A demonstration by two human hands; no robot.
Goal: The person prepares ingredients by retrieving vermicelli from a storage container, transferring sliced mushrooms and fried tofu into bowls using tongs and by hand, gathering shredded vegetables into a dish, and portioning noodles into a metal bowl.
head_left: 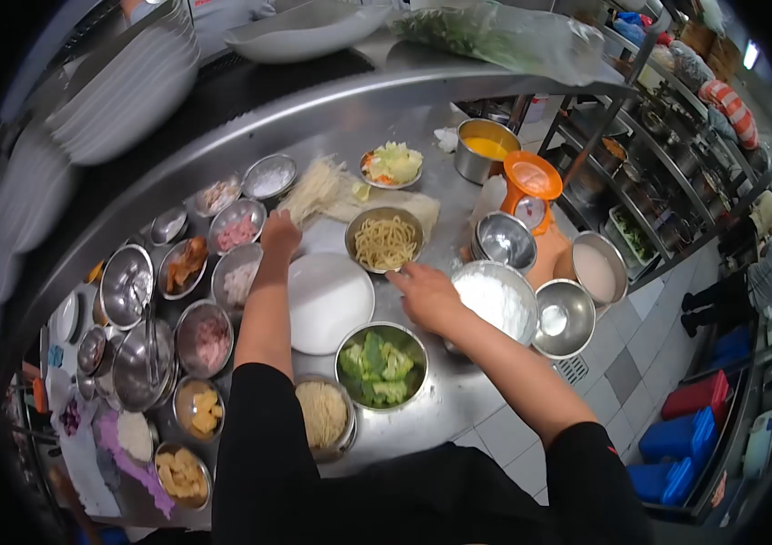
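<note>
My left hand point(282, 234) is closed, beside the bundle of dry thin noodles point(315, 189) and the bowl of pink diced meat point(238, 225). What its fingers hold, if anything, is hidden. My right hand point(428, 295) reaches in with fingers stretched out, their tips at the near rim of a metal bowl of thick cooked noodles point(386, 242); I cannot tell whether they touch it. Between my forearms lie a white round plate point(331, 304) and a metal bowl of broccoli point(380, 368). A bowl of white powder point(498, 302) stands by my right wrist.
Several metal bowls of ingredients crowd the left, including yellow chunks point(199, 411). Behind are chopped vegetables point(392, 164), a pot of yellow liquid point(488, 147) and an orange scale point(531, 182). Stacked white dishes point(127, 91) overhang the back left; shelving point(658, 173) stands right.
</note>
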